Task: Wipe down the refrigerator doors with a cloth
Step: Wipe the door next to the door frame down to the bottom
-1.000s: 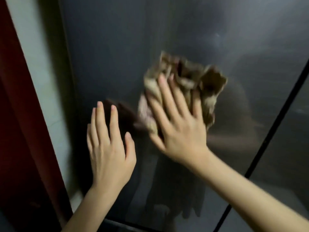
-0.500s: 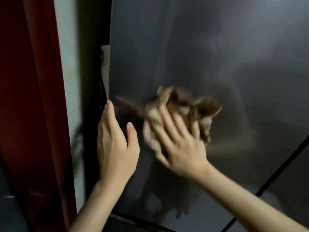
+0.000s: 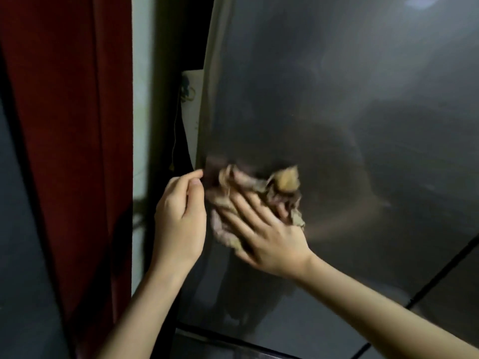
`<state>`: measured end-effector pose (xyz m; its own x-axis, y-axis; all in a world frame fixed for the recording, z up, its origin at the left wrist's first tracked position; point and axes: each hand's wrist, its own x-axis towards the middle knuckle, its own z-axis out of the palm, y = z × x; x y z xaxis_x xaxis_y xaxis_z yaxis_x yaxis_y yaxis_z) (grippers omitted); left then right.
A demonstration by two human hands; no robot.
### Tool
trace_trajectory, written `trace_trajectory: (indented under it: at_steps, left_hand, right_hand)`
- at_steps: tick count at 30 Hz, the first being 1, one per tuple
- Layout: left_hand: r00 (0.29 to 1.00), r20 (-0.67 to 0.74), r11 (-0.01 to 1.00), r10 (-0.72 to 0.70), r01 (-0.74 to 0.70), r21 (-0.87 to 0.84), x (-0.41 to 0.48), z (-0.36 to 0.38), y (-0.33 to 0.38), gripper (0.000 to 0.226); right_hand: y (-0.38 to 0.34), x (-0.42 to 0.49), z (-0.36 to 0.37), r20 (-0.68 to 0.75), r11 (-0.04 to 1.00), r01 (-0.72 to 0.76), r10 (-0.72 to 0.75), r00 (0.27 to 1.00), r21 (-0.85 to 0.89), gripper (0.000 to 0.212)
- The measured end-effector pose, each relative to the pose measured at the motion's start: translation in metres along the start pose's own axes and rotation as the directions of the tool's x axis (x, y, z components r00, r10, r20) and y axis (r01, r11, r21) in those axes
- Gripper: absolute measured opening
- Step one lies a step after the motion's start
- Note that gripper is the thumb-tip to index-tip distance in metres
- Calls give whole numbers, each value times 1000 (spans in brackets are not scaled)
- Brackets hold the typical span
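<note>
The dark, glossy refrigerator door (image 3: pixel 337 112) fills the right of the view. A crumpled tan and brown cloth (image 3: pixel 282 180) lies against its lower left part. My right hand (image 3: pixel 267 234) presses the cloth flat on the door with straight, spread fingers. My left hand (image 3: pixel 178 218) is just left of the cloth, at the door's left edge. Its fingers are loosely curled and hold nothing that I can see. The cloth is motion-blurred, and the hand's dim reflection shows in the door.
A dark red curtain (image 3: pixel 70 125) hangs at the left, next to a pale strip of wall (image 3: pixel 140 99). A whitish sheet (image 3: pixel 191 104) and a thin cord sit in the gap beside the fridge. A black seam (image 3: pixel 440 270) separates the door from the one at lower right.
The cloth and my right hand slid down and left toward the door's edge. My left hand moved from flat on the door to its left edge, fingers curling. The view swung left.
</note>
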<state>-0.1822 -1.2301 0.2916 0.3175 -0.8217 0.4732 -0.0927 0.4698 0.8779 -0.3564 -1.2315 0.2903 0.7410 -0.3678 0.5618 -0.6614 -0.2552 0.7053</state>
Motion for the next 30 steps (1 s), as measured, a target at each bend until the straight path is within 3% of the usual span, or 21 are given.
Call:
trace_trajectory:
  at_steps: [3, 6, 9, 11, 15, 17, 20, 23, 25, 27, 30]
  left_hand:
    - [1000, -5, 1000, -25, 25, -14, 1, -6, -6, 53]
    - [996, 21, 996, -82, 83, -42, 2, -6, -7, 43]
    - [992, 31, 989, -125, 127, -80, 3, -4, -8, 37]
    - [992, 14, 988, -127, 128, -83, 4, -4, -11, 51]
    - [990, 0, 987, -141, 141, -75, 4, -8, -10, 56]
    - [989, 12, 983, -149, 149, -105, 6, -8, -11, 58]
    - [986, 7, 976, -164, 164, -140, 4, -5, -13, 68]
    - [980, -33, 968, -198, 191, -161, 0, -5, -16, 66]
    - [974, -74, 966, -216, 202, -163, -3, -8, -20, 63]
    - [971, -89, 967, -223, 209, -148, -6, -10, -21, 64]
    - [970, -49, 960, -240, 229, -159, -9, -13, -18, 56]
  right_hand:
    - [18, 17, -8, -6, 994, 95, -95, 995, 51, 63]
    - [49, 66, -30, -126, 995, -102, 101, 987, 0, 63]
    - [41, 83, -26, -152, 969, -246, 239, 959, -30, 62]
    - [9, 60, -8, -97, 982, -190, 188, 977, -7, 60]
    - [-21, 17, 7, 125, 997, 31, -40, 991, 76, 58]
    - [-5, 34, -2, 61, 995, 59, -64, 996, 77, 58]
    - [30, 81, -21, -92, 992, -111, 116, 989, 54, 58]
    - [17, 90, -18, -131, 972, -235, 236, 963, 23, 59]
    - [-18, 62, 2, -64, 985, -159, 164, 984, 70, 58]
    - [-49, 19, 23, 27, 992, -5, 2, 1000, 125, 61]
    - [-52, -8, 23, 132, 978, 117, -141, 981, 175, 63]
